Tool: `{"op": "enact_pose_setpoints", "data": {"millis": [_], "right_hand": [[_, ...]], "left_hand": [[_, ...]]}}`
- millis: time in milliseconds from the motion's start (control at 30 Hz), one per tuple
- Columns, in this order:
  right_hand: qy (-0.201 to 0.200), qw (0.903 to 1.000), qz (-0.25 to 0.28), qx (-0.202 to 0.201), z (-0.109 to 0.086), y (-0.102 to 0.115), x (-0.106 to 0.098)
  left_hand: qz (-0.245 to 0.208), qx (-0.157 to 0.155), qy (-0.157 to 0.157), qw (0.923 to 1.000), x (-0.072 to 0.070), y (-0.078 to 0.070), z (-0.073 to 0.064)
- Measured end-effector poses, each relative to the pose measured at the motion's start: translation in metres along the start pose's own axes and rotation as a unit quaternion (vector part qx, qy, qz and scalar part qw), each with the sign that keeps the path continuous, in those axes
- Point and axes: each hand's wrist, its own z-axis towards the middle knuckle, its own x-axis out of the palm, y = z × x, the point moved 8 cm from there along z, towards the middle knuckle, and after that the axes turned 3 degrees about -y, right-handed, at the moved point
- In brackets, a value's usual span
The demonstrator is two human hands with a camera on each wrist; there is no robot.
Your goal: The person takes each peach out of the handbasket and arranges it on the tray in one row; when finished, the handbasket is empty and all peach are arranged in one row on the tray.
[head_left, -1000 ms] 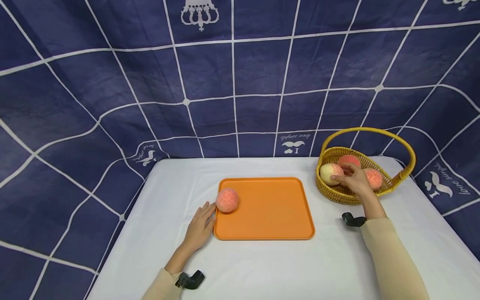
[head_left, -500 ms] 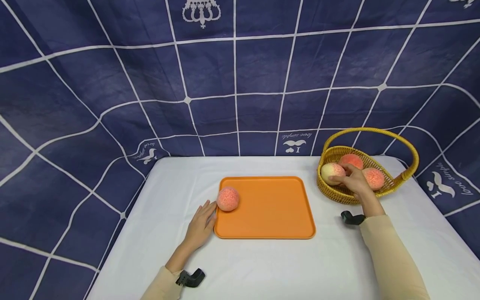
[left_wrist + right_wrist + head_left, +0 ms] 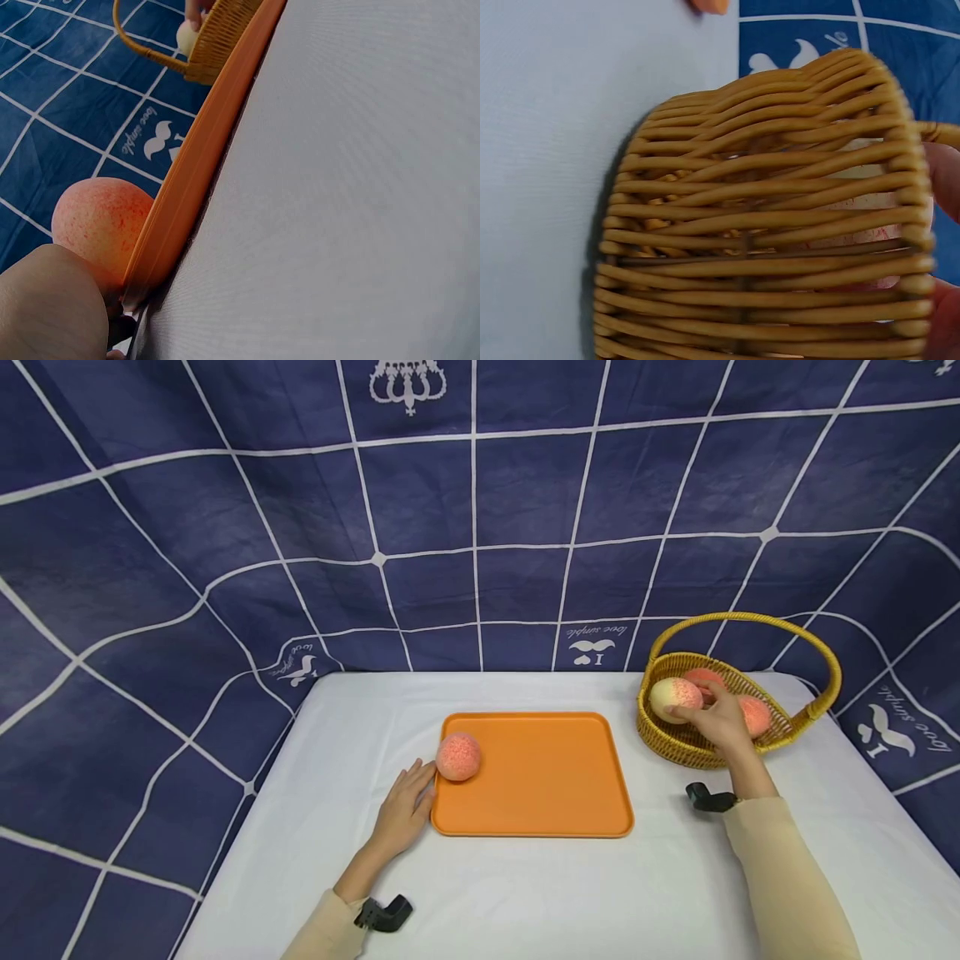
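My right hand reaches into a yellow wicker basket and holds a pale yellow peach with a pink blush, thumb on its near side. Behind the fingers lies a redder peach; a pink peach, partly covered by the hand, sits to the right. On the orange tray, near its left edge, rests another pink peach. My left hand lies at the tray's left side with fingers extended, fingertips at its rim. In the right wrist view the basket's weave hides most of the held peach.
A white cloth covers the table. The basket's tall arched handle rises over the peaches at the back right. Behind the table hangs a dark blue curtain with white grid lines. Each wrist wears a black device.
The pale yellow peach has lifted slightly and shifted right inside the basket with my right hand. My left hand, the tray and its peach stay put; the head view drifts a little.
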Motion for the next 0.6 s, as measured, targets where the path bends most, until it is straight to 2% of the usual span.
{"op": "enact_pose_setpoints", "data": {"millis": [200,367,600], "right_hand": [[-0.013,0.9998,-0.003,-0.015,-0.008,0.013,-0.005],[-0.02,0.9987,0.0,-0.046,-0.019,0.03,-0.005],[-0.006,0.996,0.006,-0.089,-0.037,0.054,0.013]], "left_hand": [[0.0,0.001,0.001,1.0,0.0,0.0,0.0],[-0.008,-0.005,0.008,0.9999,0.0,0.0,0.0],[-0.008,-0.006,0.011,0.9999,0.001,0.001,0.0]]}}
